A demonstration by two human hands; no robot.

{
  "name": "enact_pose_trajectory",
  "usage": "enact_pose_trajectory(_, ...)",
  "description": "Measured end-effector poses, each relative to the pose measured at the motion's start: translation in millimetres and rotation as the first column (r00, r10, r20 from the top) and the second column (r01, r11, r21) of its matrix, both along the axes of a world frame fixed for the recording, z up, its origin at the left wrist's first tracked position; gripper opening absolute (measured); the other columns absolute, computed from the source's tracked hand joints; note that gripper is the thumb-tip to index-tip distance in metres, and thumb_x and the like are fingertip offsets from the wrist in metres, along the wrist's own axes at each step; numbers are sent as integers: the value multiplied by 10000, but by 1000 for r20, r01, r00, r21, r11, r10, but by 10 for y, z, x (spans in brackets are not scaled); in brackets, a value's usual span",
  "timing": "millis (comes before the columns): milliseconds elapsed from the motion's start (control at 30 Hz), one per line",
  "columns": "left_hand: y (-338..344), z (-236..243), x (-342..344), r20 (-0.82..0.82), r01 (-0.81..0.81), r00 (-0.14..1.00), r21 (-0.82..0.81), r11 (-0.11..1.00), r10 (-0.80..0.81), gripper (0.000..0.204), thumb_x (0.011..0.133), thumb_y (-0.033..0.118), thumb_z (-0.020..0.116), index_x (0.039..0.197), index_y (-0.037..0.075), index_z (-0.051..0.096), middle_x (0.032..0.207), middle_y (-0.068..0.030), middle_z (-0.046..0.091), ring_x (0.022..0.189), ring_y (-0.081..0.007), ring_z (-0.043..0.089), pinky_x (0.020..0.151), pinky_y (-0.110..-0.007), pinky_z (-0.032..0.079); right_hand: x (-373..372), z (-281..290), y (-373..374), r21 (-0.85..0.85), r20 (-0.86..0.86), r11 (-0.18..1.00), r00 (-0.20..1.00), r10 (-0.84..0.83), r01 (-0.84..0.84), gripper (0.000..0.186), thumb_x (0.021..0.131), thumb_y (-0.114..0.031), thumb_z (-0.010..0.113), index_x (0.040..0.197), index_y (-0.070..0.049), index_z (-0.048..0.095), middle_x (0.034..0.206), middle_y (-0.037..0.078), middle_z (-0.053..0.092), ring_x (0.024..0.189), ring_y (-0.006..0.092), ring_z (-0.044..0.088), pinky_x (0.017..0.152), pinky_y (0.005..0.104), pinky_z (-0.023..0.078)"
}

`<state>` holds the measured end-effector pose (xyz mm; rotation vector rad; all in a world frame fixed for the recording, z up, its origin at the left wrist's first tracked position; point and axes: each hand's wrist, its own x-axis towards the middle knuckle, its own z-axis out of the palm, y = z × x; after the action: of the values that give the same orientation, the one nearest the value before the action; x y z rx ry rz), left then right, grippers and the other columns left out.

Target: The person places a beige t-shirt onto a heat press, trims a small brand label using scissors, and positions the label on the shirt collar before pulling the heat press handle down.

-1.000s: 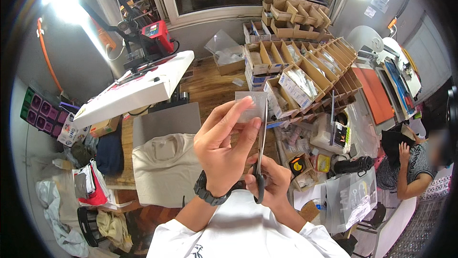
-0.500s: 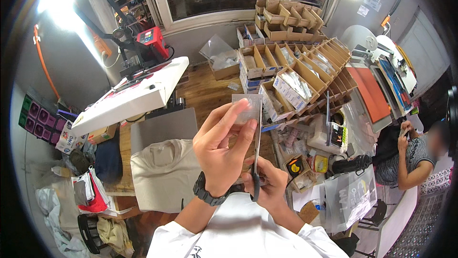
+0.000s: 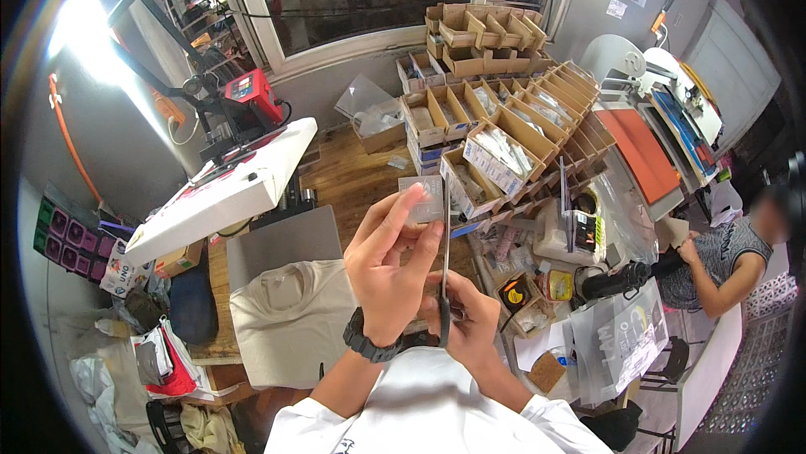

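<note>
My left hand [image 3: 384, 278], with a black watch on its wrist, pinches a small translucent sheet of film [image 3: 431, 189] between thumb and fingers. Faint pale marks show on the film. In my right hand [image 3: 473, 320] is a pair of scissors [image 3: 447, 257] with black handles, its blades pointing away from me. The blades run along the film's right edge, close to my left thumb; whether they touch the film I cannot tell. Below and left of my hands, a beige T-shirt [image 3: 290, 320] lies flat on the heat press's grey lower plate [image 3: 285, 234].
The heat press's white upper plate [image 3: 227, 190] juts out on the left. Divided cardboard boxes [image 3: 504, 148] holding clear packets are stacked ahead. A tape measure [image 3: 514, 293] and printed clear sheets [image 3: 617, 341] lie to the right. A co-worker [image 3: 718, 265] sits at far right.
The view has shifted slightly, moving the scene left. My hands keep their grip on film and scissors, with the blades still beside the film. The co-worker's hands have lowered, near a brownish piece.
</note>
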<state>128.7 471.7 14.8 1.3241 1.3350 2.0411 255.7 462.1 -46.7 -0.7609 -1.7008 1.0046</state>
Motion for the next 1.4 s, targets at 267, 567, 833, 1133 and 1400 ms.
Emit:
enact_pose_trajectory(267,-111,-572,-282,65,0,998,-179,984,12,416,863,-33,722,1270,-28,638,1207,-98,637,886,-97,653,764,-233,541,217,-1276,447,-244,409,938,903,-130,245,513,889,-107,718,1341,-88,476,687,134,624,598,236,624,573,321,487)
enact_pose_trajectory(567,-2014,-2543,-708,195,-161,889,-715,681,415,355,834,-5,722,1182,-9,656,869,-3,621,729,-58,543,641,-220,453,956,-3476,647,-76,950,981,313,16,180,408,904,-230,612,1299,-158,540,989,243,667,880,438,671,690,544,542)
enact_pose_trajectory(833,-2442,-2484,-827,77,-334,809,-756,563,583,322,766,40,793,1031,33,611,702,41,477,655,-60,455,608,-236,420,573,-3511,803,266,951,954,125,-283,135,457,855,-251,691,1289,-152,589,1300,224,545,1098,403,603,773,490,560)
enact_pose_trajectory(1133,-1960,-2445,-1325,-58,-289,942,-637,714,330,373,797,168,826,1099,50,643,809,-52,684,751,-136,667,757,-289,560,-1349,-2088,-415,-747,101,605,852,513,-276,235,964,-161,644,1061,49,687,862,92,706,725,185,668,649,292,515)
enact_pose_trajectory(1400,-2447,-2545,-2221,-15,-161,981,-624,765,195,269,872,68,677,1137,39,640,840,-100,714,798,-202,709,792,-330,568,-2142,-2064,-1179,-846,31,492,902,432,-207,178,960,-171,664,991,2,687,829,43,678,669,112,617,572,242,460)
